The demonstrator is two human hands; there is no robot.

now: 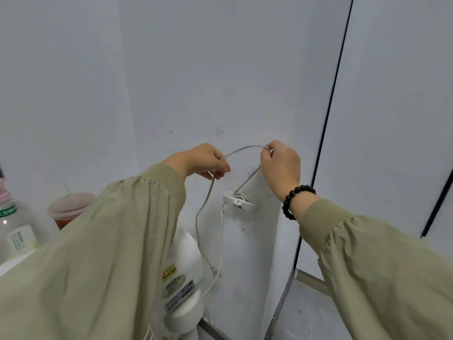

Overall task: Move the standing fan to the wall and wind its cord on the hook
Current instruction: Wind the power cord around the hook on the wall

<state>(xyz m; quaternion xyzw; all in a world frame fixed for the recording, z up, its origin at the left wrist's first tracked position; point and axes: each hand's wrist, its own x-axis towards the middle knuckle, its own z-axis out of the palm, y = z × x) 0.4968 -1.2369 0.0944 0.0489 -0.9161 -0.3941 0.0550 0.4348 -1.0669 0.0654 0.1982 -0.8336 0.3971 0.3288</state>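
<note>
A white hook (238, 201) is fixed on the pale wall, with a few turns of thin white cord around it. The cord (241, 150) arcs between both hands above the hook. My left hand (204, 160) pinches the cord on the left, and from there it hangs down toward the fan. My right hand (280, 164) pinches it on the right, and from there it runs down to the hook. The white fan (182, 278) stands against the wall below, only its motor housing with labels showing; my left sleeve hides the rest.
At the left stand a clear bottle with a pink cap (14, 227) and a lidded cup of red drink (71, 208). A black vertical strip (328, 119) divides the wall panels on the right. Grey floor (311, 312) shows at lower right.
</note>
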